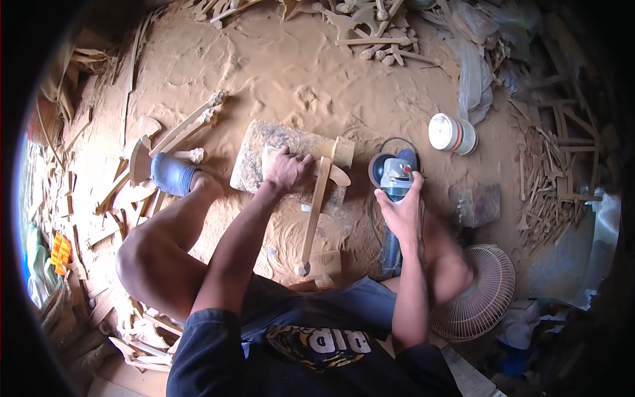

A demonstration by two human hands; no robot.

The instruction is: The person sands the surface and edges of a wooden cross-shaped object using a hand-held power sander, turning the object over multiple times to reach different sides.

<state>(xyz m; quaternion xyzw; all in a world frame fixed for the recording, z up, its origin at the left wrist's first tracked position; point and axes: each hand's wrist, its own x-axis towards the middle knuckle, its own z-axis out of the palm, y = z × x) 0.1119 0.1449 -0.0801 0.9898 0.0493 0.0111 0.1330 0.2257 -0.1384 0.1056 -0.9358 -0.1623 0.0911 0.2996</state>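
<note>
My left hand [289,170] presses down on a pale carved wooden piece [338,175], fingers curled over it. It lies across a worn, stained block [254,149] on the dusty ground. From the wooden piece a long straight leg [313,221] reaches toward me, its knobbed end low and near my lap. A small wood block [342,152] sits at the right end of the worn block. My right hand [402,212] is wrapped round an angle grinder [397,172]. The grinder's round disc [378,170] faces left, apart from the wood.
Turned wooden legs [188,126] lie at the left, beside my shoe. More wooden parts [380,36] are heaped at the far side. A white tub [452,133] lies on its side at the right. Nearer stand a dark block [475,204] and a round fan guard [479,291].
</note>
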